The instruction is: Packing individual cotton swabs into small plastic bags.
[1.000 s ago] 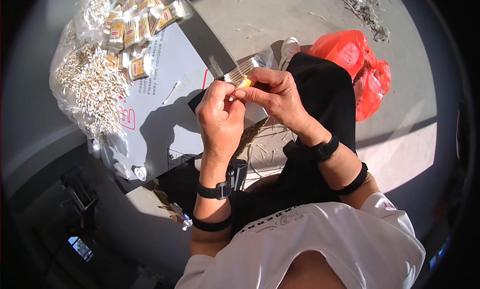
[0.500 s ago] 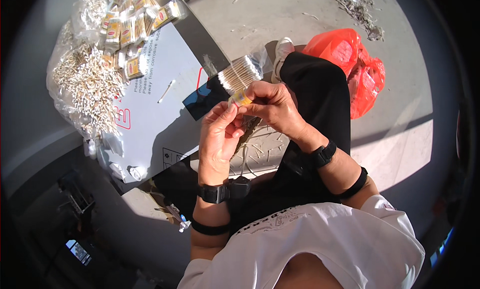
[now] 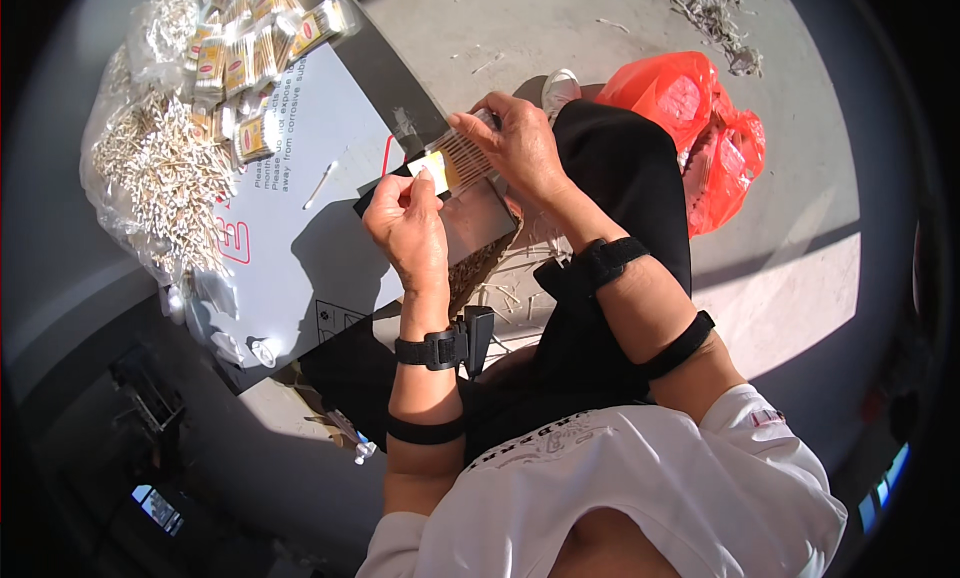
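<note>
**One held, many heaped**

I had one flat, clear-wrapped packet of tan-stemmed cotton swabs (image 3: 470, 166) with a yellow-and-white label between my two hands, just over the right-hand edge of the grey, letter-printed worktop (image 3: 345, 128). My left hand (image 3: 408, 218) was nearly closed: its thumb pressed against the curled forefinger, pinching the label end. My right hand (image 3: 520, 143) was half open at the other end, its thumb lying along the packet and its fingers arched over the far side; I could not tell how firmly it gripped.

At the worktop's far left lay a pile of similar yellow-labelled swab packets (image 3: 240, 63), roughly a dozen or more; they overlapped too much for an exact count. Next to them, nearer me, one big clear plastic bag full of loose white-tipped swabs (image 3: 155, 168) bulged open, its contents past counting. One single white swab (image 3: 320, 186) lay by itself on the bare middle of the worktop.

On the pale concrete floor (image 3: 790, 168) to my right sat bright red, thin plastic bagging (image 3: 690, 128) in two lumps; whether it was one bag or two I could not tell. Beyond it was one heap of greyish-white scraps (image 3: 712, 18). I wore four black straps (image 3: 425, 431), two on each arm, and one white shoe (image 3: 560, 93) showed past my knee.
</note>
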Tool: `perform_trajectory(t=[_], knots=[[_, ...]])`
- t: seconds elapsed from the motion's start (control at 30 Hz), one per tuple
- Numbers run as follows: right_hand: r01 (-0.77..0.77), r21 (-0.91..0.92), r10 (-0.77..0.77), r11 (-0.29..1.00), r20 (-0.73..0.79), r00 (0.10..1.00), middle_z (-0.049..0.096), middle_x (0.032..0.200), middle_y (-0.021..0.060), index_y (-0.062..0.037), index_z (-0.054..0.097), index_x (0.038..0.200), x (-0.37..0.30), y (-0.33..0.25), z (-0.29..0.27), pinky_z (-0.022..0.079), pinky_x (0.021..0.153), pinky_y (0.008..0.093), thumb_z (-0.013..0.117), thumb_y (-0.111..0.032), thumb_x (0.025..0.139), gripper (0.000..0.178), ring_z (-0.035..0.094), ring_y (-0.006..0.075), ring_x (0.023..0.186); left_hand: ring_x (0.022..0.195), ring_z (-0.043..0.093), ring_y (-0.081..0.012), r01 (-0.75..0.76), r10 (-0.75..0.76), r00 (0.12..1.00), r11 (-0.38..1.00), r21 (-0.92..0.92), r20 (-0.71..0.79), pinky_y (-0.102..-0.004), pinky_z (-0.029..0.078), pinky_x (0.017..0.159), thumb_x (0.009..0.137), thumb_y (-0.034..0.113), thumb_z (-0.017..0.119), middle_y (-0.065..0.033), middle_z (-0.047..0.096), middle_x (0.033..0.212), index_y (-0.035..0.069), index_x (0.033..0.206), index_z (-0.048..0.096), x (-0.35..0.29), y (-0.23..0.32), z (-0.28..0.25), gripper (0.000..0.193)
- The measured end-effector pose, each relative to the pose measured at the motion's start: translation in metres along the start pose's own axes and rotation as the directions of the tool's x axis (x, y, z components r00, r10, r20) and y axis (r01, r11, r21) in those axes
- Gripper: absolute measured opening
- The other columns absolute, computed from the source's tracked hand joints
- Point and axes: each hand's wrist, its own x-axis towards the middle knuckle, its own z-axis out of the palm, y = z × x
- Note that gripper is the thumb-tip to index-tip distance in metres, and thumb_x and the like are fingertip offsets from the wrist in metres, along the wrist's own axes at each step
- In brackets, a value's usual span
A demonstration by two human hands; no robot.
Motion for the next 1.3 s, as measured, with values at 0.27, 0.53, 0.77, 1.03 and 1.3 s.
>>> perform_trajectory(t=[0.27,0.53,0.77,1.03,1.3], knots=[[0.000,0.157,-0.001,0.988,0.008,1.000,0.052,0.058,0.0106,0.0051,0.062,0.081,-0.001,0.007,0.008,0.042,0.054,0.0333,0.068,-0.032,0.090,0.039,0.045,0.0115,0.057,0.054,0.047,-0.0065,-0.110,0.113,0.993,0.988,0.112,-0.026,-0.0221,0.039,0.053,0.086,0.005,0.065,-0.0010,0.055,0.061,-0.001,0.069,0.056,0.001,0.002,0.009,0.020],[0.003,0.190,0.004,0.982,-0.035,0.999,0.048,0.056,0.0124,0.0048,0.059,0.075,0.000,0.007,0.011,0.040,0.052,0.0356,0.061,-0.030,0.093,0.039,0.042,0.0141,0.054,0.055,0.054,-0.0108,-0.164,0.181,0.978,0.974,0.154,-0.105,-0.0263,0.045,0.057,0.087,0.002,0.061,-0.0058,0.059,0.061,-0.001,0.074,0.053,-0.008,-0.004,0.023,0.016],[-0.032,0.267,0.040,0.963,-0.022,0.999,0.047,0.055,0.0104,0.0054,0.059,0.074,-0.001,0.010,0.013,0.039,0.051,0.0359,0.061,-0.030,0.093,0.041,0.041,0.0134,0.054,0.057,0.052,-0.0137,-0.288,0.338,0.934,0.906,0.311,-0.118,-0.0311,0.045,0.054,0.086,0.000,0.062,-0.0069,0.056,0.064,-0.001,0.073,0.049,-0.014,-0.013,0.022,0.018],[-0.070,0.265,0.078,0.962,-0.020,0.997,0.049,0.055,0.0093,0.0058,0.061,0.076,-0.002,0.009,0.015,0.039,0.051,0.0359,0.061,-0.030,0.093,0.040,0.043,0.0127,0.054,0.051,0.050,-0.0158,-0.404,0.484,0.865,0.827,0.392,-0.131,-0.0319,0.043,0.050,0.085,-0.001,0.063,-0.0073,0.054,0.061,0.001,0.073,0.046,-0.011,-0.014,0.023,0.021],[-0.078,0.272,0.085,0.959,-0.013,0.996,0.049,0.056,0.0117,0.0066,0.061,0.076,-0.002,0.010,0.015,0.040,0.052,0.0368,0.061,-0.031,0.093,0.041,0.044,0.0141,0.054,0.050,0.049,-0.0161,-0.388,0.464,0.881,0.822,0.416,-0.094,-0.0323,0.042,0.049,0.083,0.000,0.065,-0.0079,0.054,0.058,0.001,0.072,0.047,-0.015,-0.016,0.027,0.021]])
